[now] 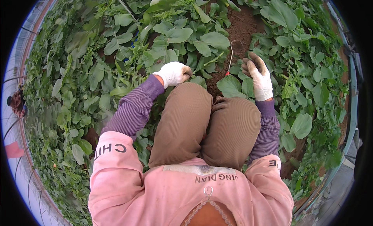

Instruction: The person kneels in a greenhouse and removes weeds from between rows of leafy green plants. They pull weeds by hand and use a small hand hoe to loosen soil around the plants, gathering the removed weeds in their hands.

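Note:
My left hand (175, 73), in a white work glove with soiled fingertips, is closed just beyond my left knee. Whatever lies inside its curled fingers, if anything, is hidden. Past my right knee, my right hand (259, 76) wears a matching glove, stained brown on the fingers. Its fingers stretch forward, slightly apart, beside broad green leaves (281, 14), and I see nothing held in it. Between the hands, a thin metal hook (231, 56) with a red end lies over the soil and leaves. Leafy plants (178, 35) surround both hands.
My bent knees (182, 121) in brown trousers fill the middle. A strip of bare brown soil (243, 29) runs away between the plant rows. Pale plastic sheeting (13, 148) curves along the left side. A thin rod (123, 4) slants through the foliage at the top.

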Available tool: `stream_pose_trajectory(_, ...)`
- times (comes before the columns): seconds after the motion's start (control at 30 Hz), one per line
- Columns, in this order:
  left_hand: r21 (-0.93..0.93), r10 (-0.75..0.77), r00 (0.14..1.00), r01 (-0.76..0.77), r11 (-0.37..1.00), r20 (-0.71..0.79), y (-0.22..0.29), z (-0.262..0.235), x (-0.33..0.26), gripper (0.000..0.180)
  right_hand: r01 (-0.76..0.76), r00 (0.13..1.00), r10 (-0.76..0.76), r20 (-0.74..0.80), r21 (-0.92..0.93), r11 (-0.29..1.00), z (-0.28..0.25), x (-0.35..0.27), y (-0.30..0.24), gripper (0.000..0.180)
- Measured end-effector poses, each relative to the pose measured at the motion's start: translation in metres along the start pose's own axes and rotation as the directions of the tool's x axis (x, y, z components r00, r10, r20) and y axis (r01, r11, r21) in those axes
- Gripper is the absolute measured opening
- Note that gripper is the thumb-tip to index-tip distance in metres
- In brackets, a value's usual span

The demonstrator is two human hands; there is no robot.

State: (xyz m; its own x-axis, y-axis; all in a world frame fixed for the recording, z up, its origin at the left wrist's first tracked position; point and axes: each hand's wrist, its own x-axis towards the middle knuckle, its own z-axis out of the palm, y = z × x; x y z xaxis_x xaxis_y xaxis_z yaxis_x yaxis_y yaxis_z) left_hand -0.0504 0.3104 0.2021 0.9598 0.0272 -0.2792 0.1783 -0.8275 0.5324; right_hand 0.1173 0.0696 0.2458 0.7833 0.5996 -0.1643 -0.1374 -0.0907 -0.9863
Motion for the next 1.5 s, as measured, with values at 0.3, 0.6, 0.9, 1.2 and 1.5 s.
stream_pose_trajectory(0.3, 0.362, -0.328, 0.944, 0.29, 0.886, 0.046, -0.032, 0.108, 0.07, 0.032, -0.117, 0.98, 0.155, -0.126, 0.264, 0.957, -0.019, -0.017, 0.042, 0.05)
stream_pose_trajectory(0.6, -0.21, -0.151, 0.988, 0.15, 0.966, 0.012, 0.008, 0.061, 0.087, 0.043, 0.093, 0.881, 0.104, -0.462, 0.384, 0.919, -0.056, -0.008, 0.055, 0.036)
stream_pose_trajectory(0.9, -0.811, 0.051, 0.939, -0.32, 0.49, -0.34, 0.141, -0.096, 0.099, 0.047, 0.096, 0.899, 0.092, -0.427, 0.398, 0.912, -0.059, -0.006, 0.053, 0.038)
stream_pose_trajectory(1.2, -0.901, -0.246, 0.944, -0.292, -0.32, -0.219, 0.191, -0.062, 0.014, 0.06, 0.008, 0.824, 0.382, -0.419, 0.682, 0.731, -0.066, 0.053, 0.108, 0.04)
stream_pose_trajectory(1.5, -0.972, -0.416, 0.905, -0.167, -0.168, -0.084, 0.175, -0.044, 0.023, 0.071, 0.403, 0.317, 0.598, -0.737, 0.675, 0.618, -0.126, 0.117, 0.141, 0.033)
